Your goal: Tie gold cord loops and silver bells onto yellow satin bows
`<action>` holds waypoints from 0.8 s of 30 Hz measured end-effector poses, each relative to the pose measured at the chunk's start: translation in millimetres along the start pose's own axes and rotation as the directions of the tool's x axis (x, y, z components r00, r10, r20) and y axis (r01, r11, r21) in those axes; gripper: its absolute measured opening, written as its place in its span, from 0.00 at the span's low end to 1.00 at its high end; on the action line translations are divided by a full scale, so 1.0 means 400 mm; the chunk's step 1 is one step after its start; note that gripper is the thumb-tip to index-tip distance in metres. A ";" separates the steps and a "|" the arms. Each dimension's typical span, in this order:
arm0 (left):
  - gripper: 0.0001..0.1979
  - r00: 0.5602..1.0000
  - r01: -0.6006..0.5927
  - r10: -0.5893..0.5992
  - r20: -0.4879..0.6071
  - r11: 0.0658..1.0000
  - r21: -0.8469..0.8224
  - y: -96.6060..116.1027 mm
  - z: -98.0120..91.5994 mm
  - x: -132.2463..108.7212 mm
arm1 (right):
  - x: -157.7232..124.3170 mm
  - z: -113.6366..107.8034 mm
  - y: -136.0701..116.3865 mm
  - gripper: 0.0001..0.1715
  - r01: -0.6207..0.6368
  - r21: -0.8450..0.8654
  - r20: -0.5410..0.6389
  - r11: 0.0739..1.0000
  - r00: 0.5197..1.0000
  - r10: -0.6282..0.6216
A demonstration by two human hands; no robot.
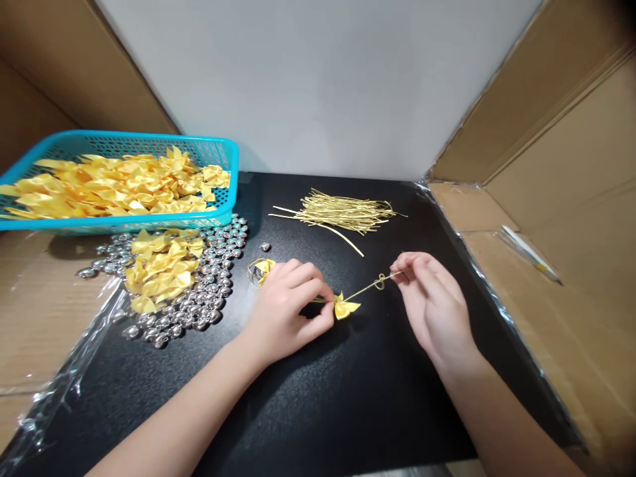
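Observation:
Between finger and thumb my left hand (293, 308) pinches a small yellow ribbon bow (344, 307). A thin gold cord (362, 290) runs from the bow up to my right hand (433, 301), whose closed fingers grip its end. Near those fingers the cord has a small loose loop, like an open knot (380, 281). Partly hidden behind my left hand lies another yellow bow (264, 266) with a loop of gold cord. A single silver bead (265, 246) sits just beyond it.
A blue plastic basket (228, 199) of yellow bows stands at the back left. Before it, silver beads (203, 308) surround a heap of yellow bows (161, 268). Gold cords (345, 212) lie at the back. Tweezers (531, 253) rest on cardboard at right.

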State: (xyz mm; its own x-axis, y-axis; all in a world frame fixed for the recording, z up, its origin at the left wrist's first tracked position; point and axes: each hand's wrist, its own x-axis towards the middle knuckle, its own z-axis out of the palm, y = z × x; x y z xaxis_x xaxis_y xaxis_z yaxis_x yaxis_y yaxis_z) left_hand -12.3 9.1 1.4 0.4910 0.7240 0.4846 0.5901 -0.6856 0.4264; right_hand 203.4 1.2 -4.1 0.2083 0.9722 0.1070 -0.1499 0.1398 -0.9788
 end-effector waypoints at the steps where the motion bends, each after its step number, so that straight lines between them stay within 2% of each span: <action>1: 0.06 1.000 -0.006 0.007 0.004 1.000 -0.024 0.002 0.000 0.000 | 0.007 -0.003 -0.003 0.12 -0.048 0.089 -0.013 0.995 0.999 0.050; 5: 0.06 0.998 -0.051 0.053 0.041 0.998 -0.035 0.006 0.004 -0.004 | 0.028 -0.013 -0.037 0.22 -0.094 0.246 -0.016 0.965 0.995 0.101; 9: 0.06 0.993 -0.103 0.100 0.058 0.993 0.049 0.001 0.015 -0.010 | 0.027 -0.031 -0.078 0.23 -0.097 0.285 0.032 0.954 0.995 0.092; 11: 0.07 0.992 -0.113 0.108 0.059 0.990 0.079 -0.001 0.019 -0.012 | 0.025 -0.044 -0.094 0.23 -0.088 0.301 0.065 0.950 0.995 0.072; 14: 0.07 0.994 -0.078 0.074 0.077 0.996 0.051 0.002 0.018 -0.011 | 0.026 -0.062 -0.116 0.25 -0.005 0.289 0.068 0.957 0.998 -0.015; 16: 0.05 0.994 -0.006 0.011 0.110 0.999 -0.040 0.008 0.014 -0.008 | 0.030 -0.070 -0.128 0.26 0.051 0.278 0.060 0.959 0.996 -0.071; 19: 0.05 0.974 0.172 -0.129 0.187 0.956 -0.238 0.019 0.010 -0.004 | 0.045 -0.075 -0.143 0.26 0.077 0.262 0.070 0.962 0.993 -0.098; 21: 0.06 0.941 0.300 -0.215 0.261 0.888 -0.349 0.025 0.008 -0.003 | 0.063 -0.071 -0.156 0.25 0.080 0.228 0.080 0.970 0.992 -0.100; 24: 0.06 0.880 0.443 -0.284 0.380 0.776 -0.448 0.031 0.009 -0.002 | 0.099 -0.049 -0.186 0.22 0.066 0.176 0.089 0.982 0.993 -0.082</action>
State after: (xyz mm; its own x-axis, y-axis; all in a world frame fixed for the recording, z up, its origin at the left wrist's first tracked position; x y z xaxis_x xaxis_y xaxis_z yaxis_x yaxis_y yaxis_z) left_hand -3.1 0.1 3.5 0.5086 0.8609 0.0154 0.3886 -0.2455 0.8881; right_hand 241.8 25.8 69.7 0.1327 0.9703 0.2023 -0.3042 0.2342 -0.9234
